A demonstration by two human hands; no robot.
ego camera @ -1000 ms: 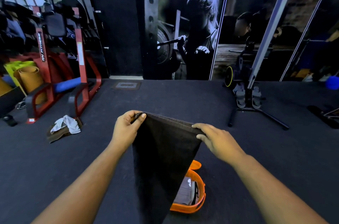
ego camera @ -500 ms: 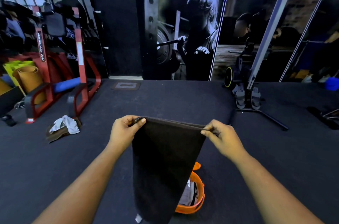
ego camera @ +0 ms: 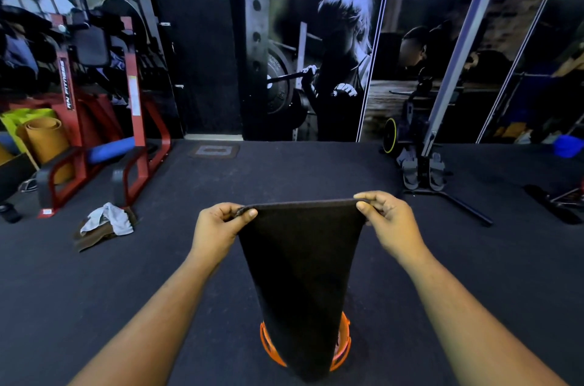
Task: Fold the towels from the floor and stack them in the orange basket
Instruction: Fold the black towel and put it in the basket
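Note:
A dark towel (ego camera: 300, 268) hangs in front of me, stretched flat along its top edge. My left hand (ego camera: 218, 227) pinches its upper left corner and my right hand (ego camera: 388, 221) pinches its upper right corner. The towel's lower end hangs over the orange basket (ego camera: 343, 347) on the floor, hiding most of it; only the rim shows on both sides. A white towel (ego camera: 109, 221) lies crumpled on a brown towel (ego camera: 91, 238) on the floor to the left.
The dark gym floor (ego camera: 284, 170) stretches ahead. A red exercise frame (ego camera: 136, 120) with rolled mats (ego camera: 44, 139) stands at the left. A rowing machine stand (ego camera: 423, 170) with a slanted rail is at the right. A poster wall closes the back.
My hands moved apart and the towel's top edge pulled straight and level. The hanging towel now covers the basket's middle, where earlier the inside showed at its right.

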